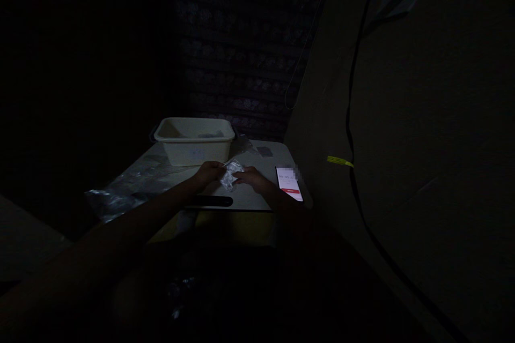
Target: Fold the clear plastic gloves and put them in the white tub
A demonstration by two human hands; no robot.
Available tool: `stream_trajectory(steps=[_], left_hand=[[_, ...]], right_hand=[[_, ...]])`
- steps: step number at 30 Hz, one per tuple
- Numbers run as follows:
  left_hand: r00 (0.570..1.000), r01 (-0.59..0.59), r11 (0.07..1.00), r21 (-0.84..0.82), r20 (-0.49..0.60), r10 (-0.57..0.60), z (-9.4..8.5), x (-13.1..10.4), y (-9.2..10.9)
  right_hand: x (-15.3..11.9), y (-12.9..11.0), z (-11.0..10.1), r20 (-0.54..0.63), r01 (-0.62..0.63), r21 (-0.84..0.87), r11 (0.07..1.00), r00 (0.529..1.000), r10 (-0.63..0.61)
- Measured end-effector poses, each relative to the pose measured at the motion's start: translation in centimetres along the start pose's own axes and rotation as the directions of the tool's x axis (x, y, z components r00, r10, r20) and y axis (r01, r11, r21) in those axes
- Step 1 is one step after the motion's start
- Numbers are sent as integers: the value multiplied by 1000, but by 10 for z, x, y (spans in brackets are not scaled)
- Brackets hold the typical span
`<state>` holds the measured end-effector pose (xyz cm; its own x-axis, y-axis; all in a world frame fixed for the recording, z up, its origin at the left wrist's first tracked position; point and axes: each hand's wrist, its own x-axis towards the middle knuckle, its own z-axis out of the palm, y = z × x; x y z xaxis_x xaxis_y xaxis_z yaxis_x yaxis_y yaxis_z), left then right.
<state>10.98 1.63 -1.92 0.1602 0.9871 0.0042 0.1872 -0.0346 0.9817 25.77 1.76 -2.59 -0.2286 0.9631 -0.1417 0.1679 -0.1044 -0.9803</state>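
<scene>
Both hands hold a small, crinkled clear plastic bag [230, 176] above the front part of a white table [257, 193]. My left hand [208, 174] is closed on its left edge. From the other side, my right hand [251, 177] pinches it with the thumb on top. What the bag contains, if anything, is too dark to make out. Just behind my left hand stands a cream plastic tub [197, 150] with something greyish inside. A lit phone [288, 183] lies to the right of my right hand.
Loose clear plastic [116, 195] spreads over the table's left side and overhangs its edge. A dark slot [213, 201] runs along the front edge. A small grey flat piece [264, 151] lies near the back. A black cable [351, 118] with a yellow tag hangs along the right wall.
</scene>
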Motion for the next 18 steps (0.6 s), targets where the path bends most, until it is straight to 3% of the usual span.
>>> stream_trajectory(steps=[4,9,14,18], left_hand=[[998,55,996,-76,36,-52,2,-2,1],[970,184,982,-47,172,-173,7,-6,3],[987,114,985,-128,124,-98,7,-7,5],[992,113,985,-133,63,-106,5,-5,6]], right_hand=[[-6,-6,-5,-79,-47,181,982,995,62],[-7,-7,-6,-68,48,329,943,997,-27],[-7,-3,-7,30,-93,236,967,996,88],[-6,-2,-9,-60,-65,244,968,995,82]])
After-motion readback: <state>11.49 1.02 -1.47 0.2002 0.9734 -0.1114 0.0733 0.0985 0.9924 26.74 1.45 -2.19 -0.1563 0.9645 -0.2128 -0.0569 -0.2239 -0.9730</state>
